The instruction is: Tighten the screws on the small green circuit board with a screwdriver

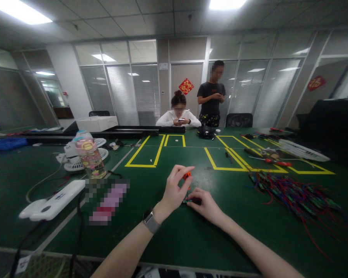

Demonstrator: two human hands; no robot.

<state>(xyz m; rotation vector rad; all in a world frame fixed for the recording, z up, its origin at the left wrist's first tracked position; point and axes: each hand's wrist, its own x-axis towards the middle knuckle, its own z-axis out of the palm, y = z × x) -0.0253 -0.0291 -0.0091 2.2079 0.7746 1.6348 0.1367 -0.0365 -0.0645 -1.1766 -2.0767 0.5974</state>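
– Where are the hands?
– Centre of the frame: the left hand (175, 187) grips an orange-handled tool (187, 175) with a thin shaft; the right hand (205, 206) pinches a small green circuit board (185, 201) at the smooth green tabletop (220, 251).
– And the room?
– Yellow tape outlines (140, 166) mid-frame, a red diamond-shaped sign (186, 87) upper centre, white ceiling light (226, 4) above.

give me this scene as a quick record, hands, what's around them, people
left hand: holds orange tool, shaft pointing down
left wrist: watch
right hand: fingertips at green part, grip unclear
surface: green table, yellow tape
right side: wired boards, piled
left side: bottle, upright
people: one seated, one standing, beyond the table
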